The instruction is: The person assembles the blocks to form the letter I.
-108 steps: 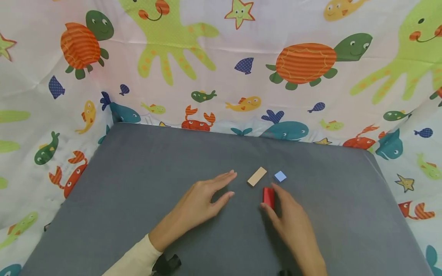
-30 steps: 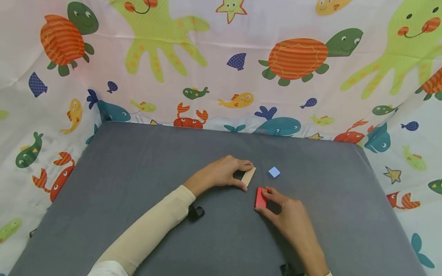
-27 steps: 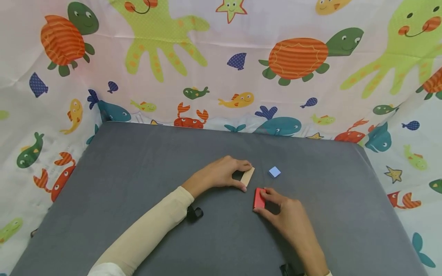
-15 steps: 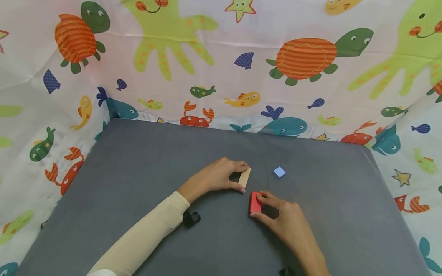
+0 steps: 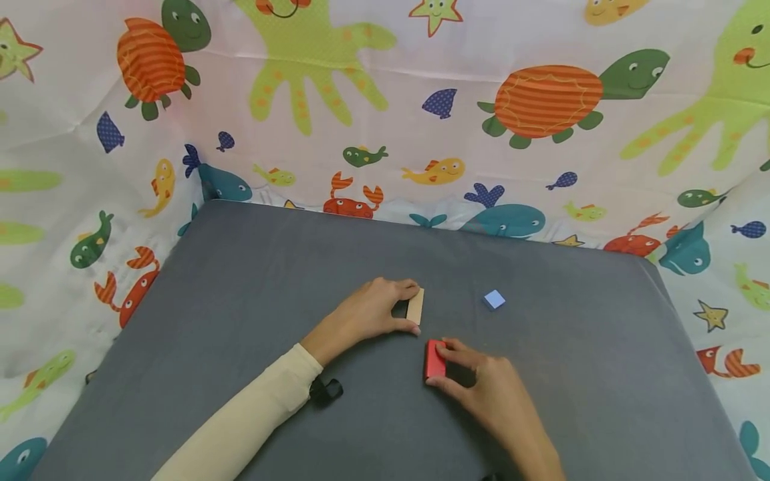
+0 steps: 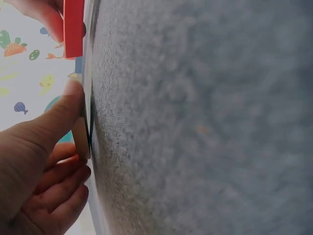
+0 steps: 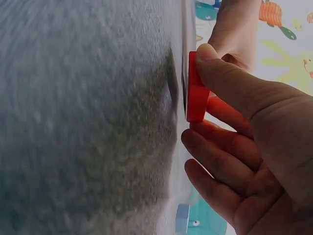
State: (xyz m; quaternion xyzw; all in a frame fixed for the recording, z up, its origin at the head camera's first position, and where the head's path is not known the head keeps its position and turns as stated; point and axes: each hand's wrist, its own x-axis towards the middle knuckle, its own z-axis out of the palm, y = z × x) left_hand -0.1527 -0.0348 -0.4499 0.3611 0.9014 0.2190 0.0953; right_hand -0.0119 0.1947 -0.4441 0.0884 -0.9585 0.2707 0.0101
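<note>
My left hand (image 5: 367, 312) pinches a flat tan wooden block (image 5: 415, 308) between thumb and fingers, by its two ends. Just nearer to me and slightly right, my right hand (image 5: 490, 384) grips a red rectangular block (image 5: 435, 361), also with thumb and fingertips at its ends. The two blocks are close together but apart. In the left wrist view the tan block (image 6: 80, 138) is low against the grey surface. The right wrist view shows the thumb on one end of the red block (image 7: 197, 95). A small light blue cube (image 5: 494, 300) lies to the right of the tan block, touched by neither hand.
A grey cloth-covered table (image 5: 289, 267) spreads under both hands. Behind it and along both sides hangs a white curtain (image 5: 385, 113) printed with sea animals. A black wrist strap (image 5: 326, 393) shows at the left sleeve.
Earlier the left hand was off the tan block, and now it pinches it. The right hand has taken hold of the red block. Both blocks have shifted left, away from the blue cube.
</note>
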